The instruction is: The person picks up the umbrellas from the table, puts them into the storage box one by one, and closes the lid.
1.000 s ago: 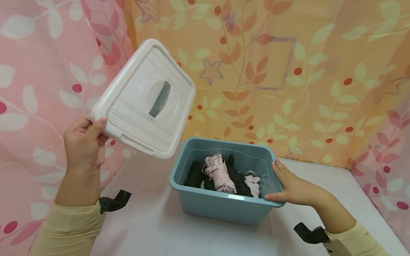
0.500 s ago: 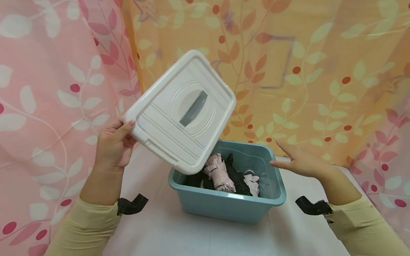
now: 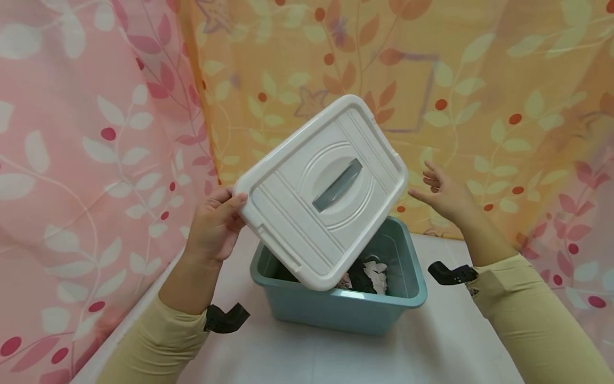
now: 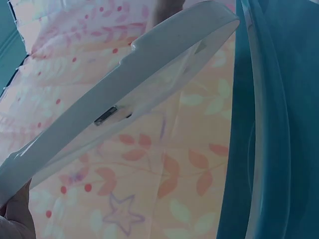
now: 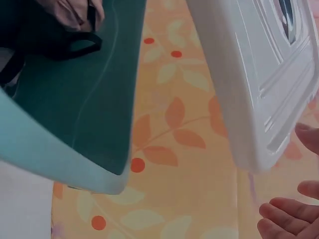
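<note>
A white rectangular lid (image 3: 288,213) with a grey handle (image 3: 338,185) is held tilted above a blue plastic bin (image 3: 331,309). My left hand (image 3: 213,226) pinches the lid's left corner, thumb on top. To the right of the lid, my right hand (image 3: 443,194) hovers apart from it, fingers loosely extended and holding nothing; the right wrist view shows its fingers (image 5: 286,216) beside the lid's end. Inside the bin lie bundled dark and pale cloth-like items, among them a black bundle (image 3: 361,277) and a whitish one (image 3: 377,274). The lid hides the bin's left contents.
The bin stands on a white tabletop (image 3: 268,352). A pink leaf-patterned curtain (image 3: 62,176) hangs at the left, and an orange patterned curtain (image 3: 268,48) stands behind. A black wrist mount (image 3: 451,273) juts from the right sleeve, another black mount (image 3: 227,318) from the left.
My left hand has carried the lid right and down, over the bin. My right hand has let go of the bin's right rim and risen towards the lid's right side.
</note>
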`<state>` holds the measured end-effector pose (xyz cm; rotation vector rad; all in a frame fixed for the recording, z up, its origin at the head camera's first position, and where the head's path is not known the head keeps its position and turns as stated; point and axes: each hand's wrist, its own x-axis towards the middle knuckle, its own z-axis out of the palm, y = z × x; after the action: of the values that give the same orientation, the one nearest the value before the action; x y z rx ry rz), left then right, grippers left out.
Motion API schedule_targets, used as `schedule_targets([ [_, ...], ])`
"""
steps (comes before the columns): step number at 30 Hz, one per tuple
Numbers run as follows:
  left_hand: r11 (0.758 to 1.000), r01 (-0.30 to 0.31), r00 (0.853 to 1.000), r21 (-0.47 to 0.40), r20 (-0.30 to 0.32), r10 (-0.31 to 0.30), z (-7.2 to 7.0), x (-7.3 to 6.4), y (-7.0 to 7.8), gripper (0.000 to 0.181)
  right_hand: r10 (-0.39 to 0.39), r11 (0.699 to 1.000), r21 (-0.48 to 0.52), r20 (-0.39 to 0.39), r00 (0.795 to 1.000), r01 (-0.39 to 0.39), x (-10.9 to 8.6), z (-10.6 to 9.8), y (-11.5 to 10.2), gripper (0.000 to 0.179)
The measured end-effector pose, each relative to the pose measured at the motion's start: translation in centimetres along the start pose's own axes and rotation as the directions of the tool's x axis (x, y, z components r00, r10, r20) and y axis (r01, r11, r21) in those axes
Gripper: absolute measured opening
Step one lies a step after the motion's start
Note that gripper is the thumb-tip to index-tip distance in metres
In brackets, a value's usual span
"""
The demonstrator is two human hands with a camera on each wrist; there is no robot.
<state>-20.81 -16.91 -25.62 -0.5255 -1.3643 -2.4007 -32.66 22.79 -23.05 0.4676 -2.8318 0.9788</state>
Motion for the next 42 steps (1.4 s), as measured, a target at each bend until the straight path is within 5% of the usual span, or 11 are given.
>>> schedule_targets([
  [10, 0.997, 0.075, 0.996, 0.033, 0.052, -0.076, 0.9, -0.7, -0.8, 0.022, -0.005, 0.998, 0.067, -0.156, 0.988, 0.016, 1.3, 0.3, 0.7, 0.069],
  [17, 0.995, 0.073, 0.995, 0.073, 0.059, -0.077, 0.8, -0.5, -1.2, 0.016, -0.097, 0.994, -0.071, -0.247, 0.964, 0.082, 1.4, 1.1, 0.9, 0.042],
  [23, 0.984, 0.125, 0.988, 0.130, 0.073, -0.135, 0.2, 0.2, -2.2, 0.014, -0.076, 0.988, -0.152, -0.228, 0.971, 0.042, 1.0, 1.4, 1.0, 0.034],
  [28, 0.964, 0.208, 0.970, 0.167, 0.091, -0.225, -0.3, 0.1, -2.8, 0.036, -0.032, 0.989, -0.145, -0.245, 0.969, -0.004, 0.8, 1.4, 1.7, 0.039],
  [33, 0.920, 0.257, 0.940, 0.297, 0.144, -0.309, -0.4, -0.5, -3.5, 0.057, 0.056, 0.990, -0.109, -0.254, 0.966, -0.086, 0.4, 1.0, 2.1, 0.046],
  [35, 0.908, 0.237, 0.942, 0.345, 0.145, -0.301, -0.2, -0.8, -3.7, 0.060, 0.074, 0.989, -0.102, -0.257, 0.964, -0.103, 0.1, 0.9, 2.0, 0.045],
  [39, 0.886, 0.112, 0.973, 0.450, 0.133, -0.191, 0.0, -1.2, -4.3, 0.064, 0.078, 0.987, -0.117, -0.254, 0.964, -0.111, -0.3, 0.9, 1.8, 0.044],
  [42, 0.829, 0.029, 0.989, 0.558, 0.106, -0.107, -0.1, -1.3, -4.5, 0.069, 0.073, 0.986, -0.128, -0.236, 0.969, -0.105, -0.5, 1.1, 1.6, 0.045],
])
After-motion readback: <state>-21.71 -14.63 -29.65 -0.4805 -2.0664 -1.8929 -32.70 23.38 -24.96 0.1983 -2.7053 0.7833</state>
